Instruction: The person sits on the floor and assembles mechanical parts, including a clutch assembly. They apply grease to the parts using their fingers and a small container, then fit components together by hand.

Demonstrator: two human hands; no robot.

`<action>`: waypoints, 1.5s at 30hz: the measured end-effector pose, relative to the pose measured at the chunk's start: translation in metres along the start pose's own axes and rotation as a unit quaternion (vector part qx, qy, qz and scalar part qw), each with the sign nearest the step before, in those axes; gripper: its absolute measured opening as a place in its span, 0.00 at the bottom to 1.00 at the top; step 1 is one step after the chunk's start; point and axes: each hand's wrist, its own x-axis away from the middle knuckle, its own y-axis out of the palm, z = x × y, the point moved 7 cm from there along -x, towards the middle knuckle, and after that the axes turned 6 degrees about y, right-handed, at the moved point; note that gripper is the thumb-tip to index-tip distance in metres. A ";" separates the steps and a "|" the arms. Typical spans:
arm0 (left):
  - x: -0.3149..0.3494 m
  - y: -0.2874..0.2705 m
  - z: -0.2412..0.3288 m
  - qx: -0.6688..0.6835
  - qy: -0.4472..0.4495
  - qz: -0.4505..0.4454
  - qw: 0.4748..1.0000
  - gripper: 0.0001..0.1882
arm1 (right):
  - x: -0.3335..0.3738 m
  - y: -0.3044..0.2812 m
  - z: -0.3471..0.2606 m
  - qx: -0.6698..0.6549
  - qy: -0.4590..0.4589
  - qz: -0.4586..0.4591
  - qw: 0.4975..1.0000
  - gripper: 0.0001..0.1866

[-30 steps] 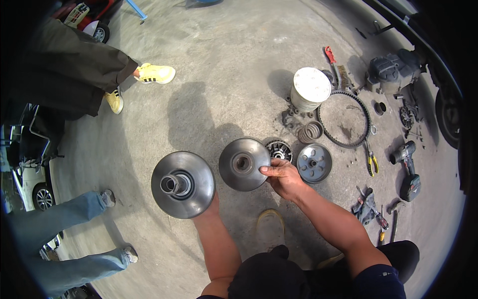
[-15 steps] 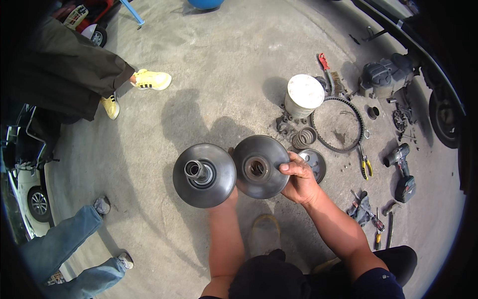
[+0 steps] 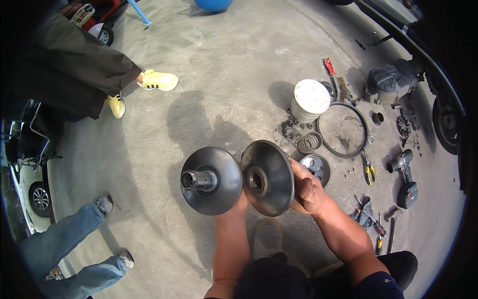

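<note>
My left hand [image 3: 240,205] grips from behind a grey cone-shaped metal pulley disc with a hollow central shaft [image 3: 210,180], held up facing me. Beside it, my right hand [image 3: 309,190] holds a second grey pulley disc with a centre hole [image 3: 268,177], tilted on edge and nearly touching the first one. Both discs are lifted off the concrete floor [image 3: 234,79]. On the floor just behind the right hand lies a round metal housing part [image 3: 317,167].
A white bucket [image 3: 309,99], a coil spring [image 3: 309,142], a black drive belt [image 3: 343,130], pliers [image 3: 368,170], a cordless drill [image 3: 406,175] and hand tools [image 3: 371,219] lie at right. A person in yellow shoes [image 3: 157,80] stands upper left; another's jeans legs [image 3: 69,239] lower left.
Both discs have come up off the floor toward me. The left disc has swung right and the two now sit side by side, close together.
</note>
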 end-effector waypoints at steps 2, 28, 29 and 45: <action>0.002 -0.005 0.007 -0.087 0.039 0.000 0.995 0.18 | 0.000 0.007 -0.002 -0.068 0.029 -0.033 0.997 0.42; 0.010 0.024 0.028 0.055 -0.063 -0.003 0.997 0.30 | 0.036 0.040 -0.069 0.244 -0.137 -0.083 0.957 0.33; 0.014 0.017 0.027 0.058 -0.067 0.035 0.995 0.29 | 0.037 0.046 -0.070 0.238 -0.133 -0.086 0.958 0.32; 0.023 0.050 0.007 0.114 -0.155 -0.062 0.979 0.29 | 0.019 0.067 -0.129 0.465 -0.139 0.103 0.868 0.30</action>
